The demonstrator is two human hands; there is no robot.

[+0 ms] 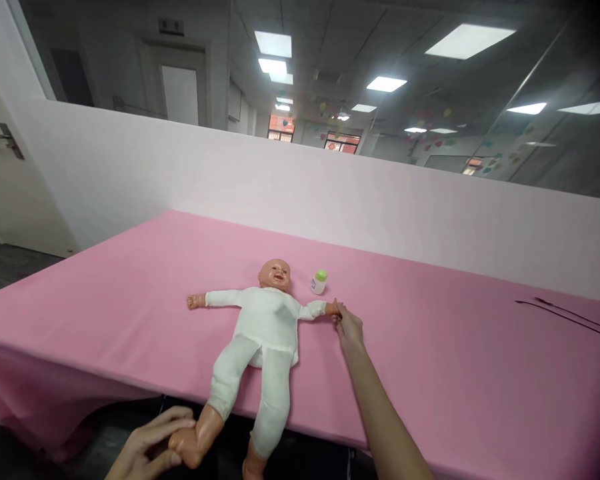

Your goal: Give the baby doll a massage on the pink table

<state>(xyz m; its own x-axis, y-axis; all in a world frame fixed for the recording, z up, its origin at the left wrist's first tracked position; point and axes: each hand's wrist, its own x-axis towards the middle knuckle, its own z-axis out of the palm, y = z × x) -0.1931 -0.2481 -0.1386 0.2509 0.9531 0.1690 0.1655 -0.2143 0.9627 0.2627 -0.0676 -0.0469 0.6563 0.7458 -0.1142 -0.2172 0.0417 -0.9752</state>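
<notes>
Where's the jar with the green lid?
In the head view, the jar stands on the pink tablecloth, right of the doll's head, just beyond the right hand.

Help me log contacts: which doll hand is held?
The doll's hand nearer the bottle, in the person's right hand; the doll's other hand lies free.

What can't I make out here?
Head view:
Lower foot of the white-clothed baby doll: cut off by bottom edge.
Doll's held hand: partly covered by the right hand.
Label on the green-capped translucent bottle: print too small.
Thin dark cords: rest cut off by right edge.
</notes>
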